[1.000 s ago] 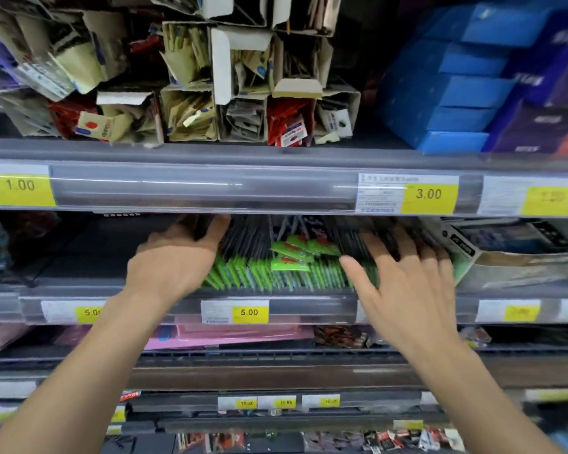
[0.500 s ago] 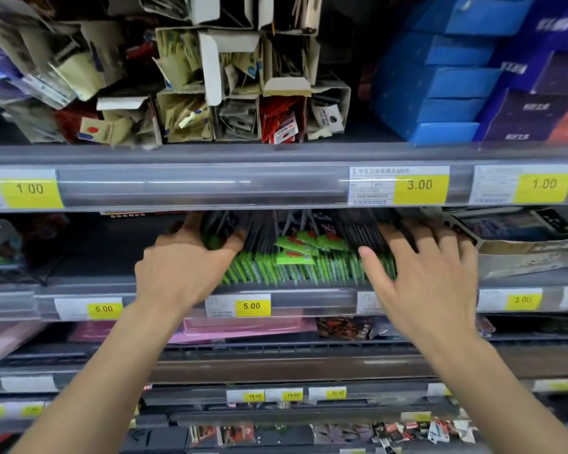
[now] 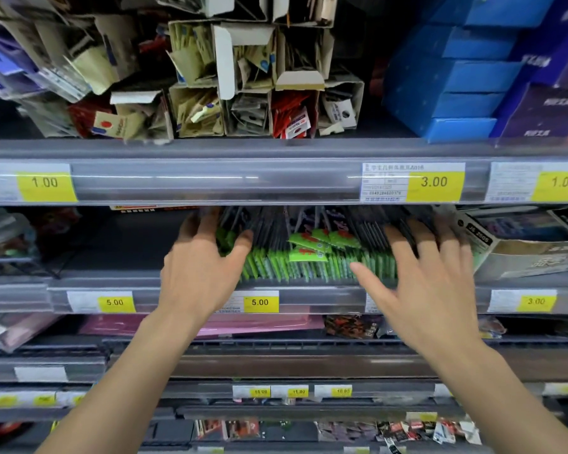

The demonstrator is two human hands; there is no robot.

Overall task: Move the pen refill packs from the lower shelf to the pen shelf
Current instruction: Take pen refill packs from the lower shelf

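Left hand (image 3: 200, 273) is reached into the middle shelf (image 3: 325, 290), thumb and fingers closed around the left end of a row of pen refill packs (image 3: 312, 257); fingertips are hidden behind the packs, thumb is pressed on their near face. Right hand (image 3: 430, 290) is spread open, palm down, fingers laid flat over the right end of the same row, thumb stuck out to the left over the packs' lower edges; nothing is gripped by it. Motion blur is seen on its fingers.

The packs are stood upright, packed tight side by side between the two hands, green at the near bottom, dark toward the top. A few green header cards (image 3: 318, 244) are tilted loose across the row's middle. The row is set just behind the shelf's front rail, above a yellow 5.00 price tag (image 3: 260, 302).

Just right of the row, touching or nearly touching the right hand's fingers, a grey carton (image 3: 522, 247) is lain on the same shelf. Left of the row the shelf floor is dark.

On the shelf above, open cardboard boxes (image 3: 243, 93) stuffed with small packets are stacked at centre, blue boxes (image 3: 456, 77) at right. A 3.00 tag (image 3: 434, 182) is fixed on that rail. Below, pink flat sheets (image 3: 263, 324) are lain on the next shelf down.
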